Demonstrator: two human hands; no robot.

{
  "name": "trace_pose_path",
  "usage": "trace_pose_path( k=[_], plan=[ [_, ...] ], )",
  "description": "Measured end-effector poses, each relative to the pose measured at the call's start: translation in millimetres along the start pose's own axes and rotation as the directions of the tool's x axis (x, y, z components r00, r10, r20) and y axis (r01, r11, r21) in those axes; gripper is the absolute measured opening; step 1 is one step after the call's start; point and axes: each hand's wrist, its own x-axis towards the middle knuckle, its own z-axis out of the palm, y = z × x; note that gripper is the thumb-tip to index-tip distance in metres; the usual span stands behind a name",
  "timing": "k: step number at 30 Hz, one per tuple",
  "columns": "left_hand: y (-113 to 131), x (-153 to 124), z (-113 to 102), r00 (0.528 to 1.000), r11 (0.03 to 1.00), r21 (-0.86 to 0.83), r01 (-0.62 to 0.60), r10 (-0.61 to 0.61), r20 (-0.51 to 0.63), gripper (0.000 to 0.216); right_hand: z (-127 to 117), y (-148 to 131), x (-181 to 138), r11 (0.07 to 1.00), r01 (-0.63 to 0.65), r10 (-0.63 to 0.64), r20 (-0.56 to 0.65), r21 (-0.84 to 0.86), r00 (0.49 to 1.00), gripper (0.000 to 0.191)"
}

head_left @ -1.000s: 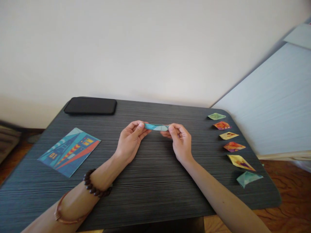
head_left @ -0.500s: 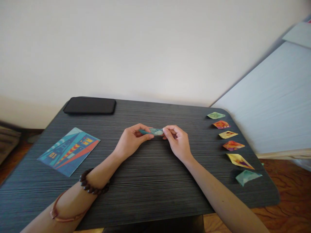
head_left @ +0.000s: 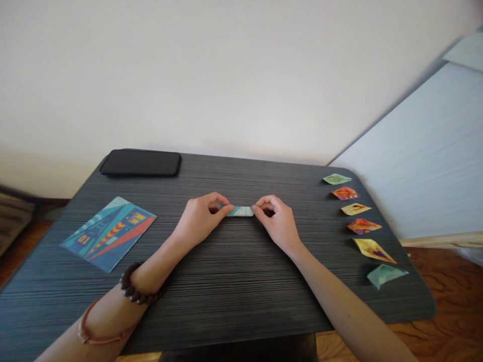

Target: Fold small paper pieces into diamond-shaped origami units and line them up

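A small folded strip of teal and white paper (head_left: 242, 211) lies low over the middle of the table, its long side running left to right. My left hand (head_left: 202, 217) pinches its left end between thumb and fingers, hiding part of it. At the right end, the thumb and fingertips of my right hand (head_left: 277, 221) are closed on the paper. A beaded bracelet (head_left: 138, 284) and a brown band circle my left forearm.
On the dark table (head_left: 226, 291), a printed blue sheet (head_left: 109, 234) lies left, below a black phone-like slab (head_left: 141, 163). Along the right edge runs a column of several folded paper pieces, including a yellow one (head_left: 373, 250) and a green one (head_left: 385, 275). A pale panel (head_left: 422, 151) stands beyond.
The folded paper has come down slightly and now shows a flat, straight-edged face instead of a tilted, pointed shape. Both hands still pinch its ends, the left thumb now on top.
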Motion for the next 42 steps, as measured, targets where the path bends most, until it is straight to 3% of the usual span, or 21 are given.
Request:
trace_pose_path(
  k=[2, 5, 10, 17, 21, 25, 28, 34, 42],
  plan=[
    [-3.7, 0.0, -0.8, 0.987, 0.964, 0.221, -0.15, 0.158, -0.018, 0.017, -0.4, -0.9, -0.9, 0.993, 0.054, -0.054, 0.004, -0.106, 0.999, 0.001],
    [-8.6, 2.0, -0.5, 0.961, 0.882, 0.385, -0.272, 0.267, 0.066, 0.017, 1.3, -2.7, -2.2, 0.957, 0.136, -0.138, 0.011, -0.258, 0.99, 0.005],
    [-13.4, 4.3, 0.7, 0.969, 0.815, 0.529, -0.235, 0.241, 0.06, 0.02, 6.1, -3.6, -3.7, 0.866, 0.167, -0.155, 0.065, -0.471, 0.986, 0.012],
    [-12.2, 4.3, 0.5, 0.974, 0.829, 0.513, -0.223, 0.208, 0.086, 0.019, 6.3, 0.3, -3.8, 0.819, 0.111, -0.098, 0.052, -0.563, 0.994, 0.017],
    [-8.6, 3.2, -0.1, 0.977, 0.821, 0.529, -0.212, 0.195, 0.088, 0.017, 3.9, -6.2, -10.1, 0.809, 0.158, -0.174, 0.026, -0.566, 0.984, 0.023],
    [-8.3, 1.9, 0.9, 0.978, 0.824, 0.528, -0.204, 0.195, 0.073, 0.014, 10.5, -21.5, -23.9, 0.694, 0.368, -0.301, 0.215, -0.618, 0.929, 0.04],
    [-9.8, 1.3, 1.9, 0.978, 0.824, 0.53, -0.201, 0.2, 0.06, 0.012, 20.2, -33.0, -31.1, 0.657, 0.457, -0.288, 0.361, -0.6, 0.887, 0.046],
    [-9.6, 2.2, 1.2, 0.977, 0.813, 0.545, -0.208, 0.201, 0.074, 0.014, 27.7, -43.1, -33.3, 0.667, 0.41, -0.198, 0.383, -0.622, 0.902, 0.052],
    [-9.0, 1.7, 1.3, 0.979, 0.816, 0.541, -0.203, 0.189, 0.082, 0.014, 27.1, -41.5, -34.5, 0.683, 0.384, -0.172, 0.375, -0.622, 0.911, 0.053]
  ],
)
